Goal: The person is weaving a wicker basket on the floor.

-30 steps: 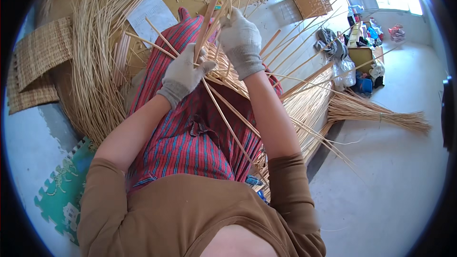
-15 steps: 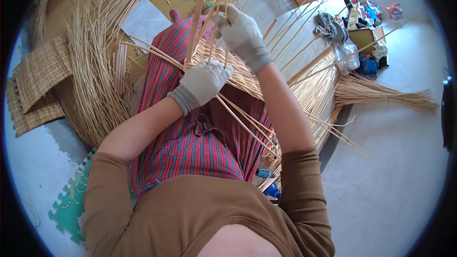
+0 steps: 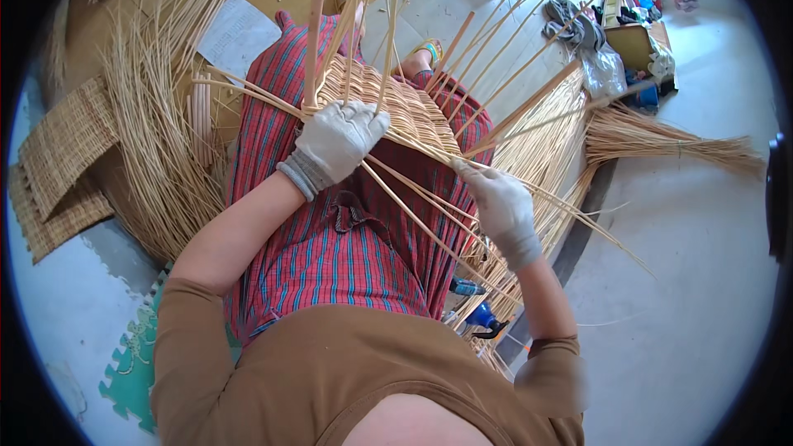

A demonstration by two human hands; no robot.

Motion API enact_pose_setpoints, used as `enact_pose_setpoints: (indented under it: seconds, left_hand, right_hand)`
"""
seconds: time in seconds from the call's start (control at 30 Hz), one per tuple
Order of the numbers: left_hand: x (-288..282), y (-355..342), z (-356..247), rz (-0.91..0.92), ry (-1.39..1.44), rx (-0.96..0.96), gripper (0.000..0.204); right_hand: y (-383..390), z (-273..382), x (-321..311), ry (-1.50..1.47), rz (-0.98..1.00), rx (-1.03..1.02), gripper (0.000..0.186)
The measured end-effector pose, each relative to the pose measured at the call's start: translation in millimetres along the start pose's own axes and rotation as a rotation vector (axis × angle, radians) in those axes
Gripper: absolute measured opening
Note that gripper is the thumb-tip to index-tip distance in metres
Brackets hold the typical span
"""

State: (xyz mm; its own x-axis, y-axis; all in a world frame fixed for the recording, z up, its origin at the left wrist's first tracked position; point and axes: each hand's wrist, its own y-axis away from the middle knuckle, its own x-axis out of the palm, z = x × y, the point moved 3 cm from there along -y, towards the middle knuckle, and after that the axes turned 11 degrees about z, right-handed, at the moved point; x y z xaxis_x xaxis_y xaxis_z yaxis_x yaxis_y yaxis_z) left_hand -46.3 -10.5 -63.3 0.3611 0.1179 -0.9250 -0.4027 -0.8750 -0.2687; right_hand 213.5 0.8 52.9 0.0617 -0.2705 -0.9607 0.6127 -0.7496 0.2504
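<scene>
On my lap, over a red plaid cloth, lies a partly woven wicker basket with long stakes standing up from its edges. My left hand, in a pale work glove, is closed on the basket's near edge, around the base of thin upright stakes; a thicker post rises just beside it. My right hand, gloved too, pinches wicker strands at the basket's right corner; their ends trail out to the right. Several loose strands hang below the edge between the hands. The fingertips' exact hold is partly hidden.
Long wicker lies in a heap on the left and a tied bundle on the right. Woven panels, a paper sheet, a blue bottle, a green foam mat and a plastic bag surround me.
My right hand has come down and right from the upright stakes to the strands at the basket's right corner. My left hand stays on the near edge, shifted slightly with the basket.
</scene>
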Motion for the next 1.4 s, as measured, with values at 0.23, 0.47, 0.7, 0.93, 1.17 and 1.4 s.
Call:
enact_pose_setpoints:
  seconds: [0.23,0.47,0.7,0.93,1.17,1.4]
  left_hand:
    - [-2.9,-6.9,5.4,0.075,0.102,-0.017,0.028]
    - [-15.9,-7.2,18.7,0.209,0.178,0.061,0.034]
    - [-24.2,-21.1,13.5,0.301,0.211,-0.079,0.023]
    - [-24.6,-24.8,9.0,0.394,0.171,-0.195,0.024]
    - [-18.2,-7.9,11.2,0.187,0.259,-0.099,0.027]
    - [1.3,0.4,-11.3,0.058,-0.073,-0.163,0.039]
  right_hand:
    - [27.1,94.6,43.3,-1.529,0.650,0.183,0.051]
    - [20.2,-51.9,2.0,-1.101,-0.194,0.646,0.058]
    - [13.4,-59.2,35.1,-0.649,-0.232,0.772,0.041]
    - [13.6,-52.7,16.6,-0.051,-0.153,0.535,0.012]
    - [-84.9,8.4,-47.2,-0.780,-0.374,0.225,0.020]
    - [-221.9,48.1,-20.2,-0.416,-0.280,-0.002,0.040]
